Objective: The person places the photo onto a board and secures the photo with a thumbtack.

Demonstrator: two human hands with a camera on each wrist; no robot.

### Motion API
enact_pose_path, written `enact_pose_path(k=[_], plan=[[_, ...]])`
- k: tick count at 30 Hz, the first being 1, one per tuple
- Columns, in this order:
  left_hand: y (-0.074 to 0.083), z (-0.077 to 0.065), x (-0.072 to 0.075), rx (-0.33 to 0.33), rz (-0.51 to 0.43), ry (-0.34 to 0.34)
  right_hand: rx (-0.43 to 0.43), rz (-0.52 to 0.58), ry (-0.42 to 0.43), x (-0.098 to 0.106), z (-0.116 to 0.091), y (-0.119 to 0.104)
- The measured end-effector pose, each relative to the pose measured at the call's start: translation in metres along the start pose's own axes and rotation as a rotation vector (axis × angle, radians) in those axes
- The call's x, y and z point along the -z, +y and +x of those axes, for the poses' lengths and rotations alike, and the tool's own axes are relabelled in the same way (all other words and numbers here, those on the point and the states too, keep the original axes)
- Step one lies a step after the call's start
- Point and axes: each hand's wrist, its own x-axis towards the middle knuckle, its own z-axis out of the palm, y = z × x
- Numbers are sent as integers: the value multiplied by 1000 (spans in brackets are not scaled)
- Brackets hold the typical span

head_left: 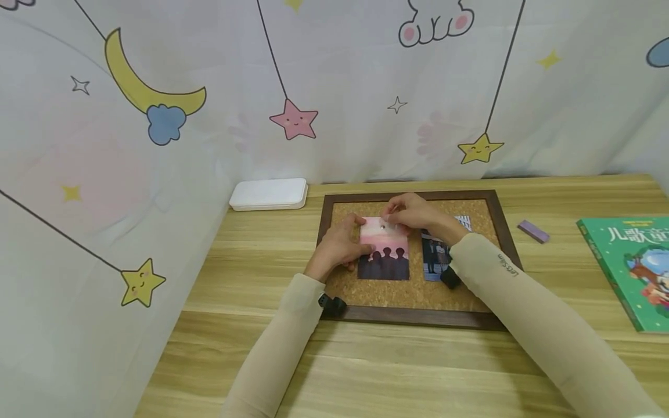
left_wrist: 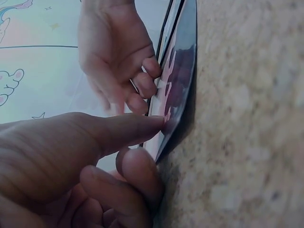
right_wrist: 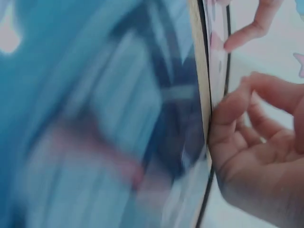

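Observation:
A pink photo (head_left: 384, 267) with dark silhouettes of people lies over a framed cork board (head_left: 387, 296). My left hand (head_left: 337, 244) holds its left side, the thumb on the picture face and a finger at the upper left corner. In the left wrist view the photo (left_wrist: 179, 78) bows slightly off the cork. Over the photo's top edge, the thumb and forefinger of my right hand (head_left: 415, 212) pinch together at a small shiny pin-like piece (head_left: 383, 227); its shape is mostly hidden. A second photo (head_left: 434, 258) of standing people sits under the right wrist.
A white case (head_left: 269, 194) stands at the back left of the wooden table (head_left: 235, 261). Right of the board lie a small purple block (head_left: 533, 231) and a green children's book (head_left: 622, 273). A printed curtain (head_left: 355, 69) hangs behind and to the left.

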Motion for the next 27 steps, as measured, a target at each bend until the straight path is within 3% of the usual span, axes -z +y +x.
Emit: enact_pose_path(k=[8, 14, 21, 27], plan=[[2, 0, -1, -10, -4, 21, 101, -52, 58, 28, -29, -4], [7, -4, 1, -19, 79, 39, 172, -138, 85, 40, -59, 10], [11, -15, 15, -177, 158, 83, 171, -275, 115, 42, -91, 30], [2, -29, 28, -328, 223, 126, 195, -388, 142, 39, -109, 31]])
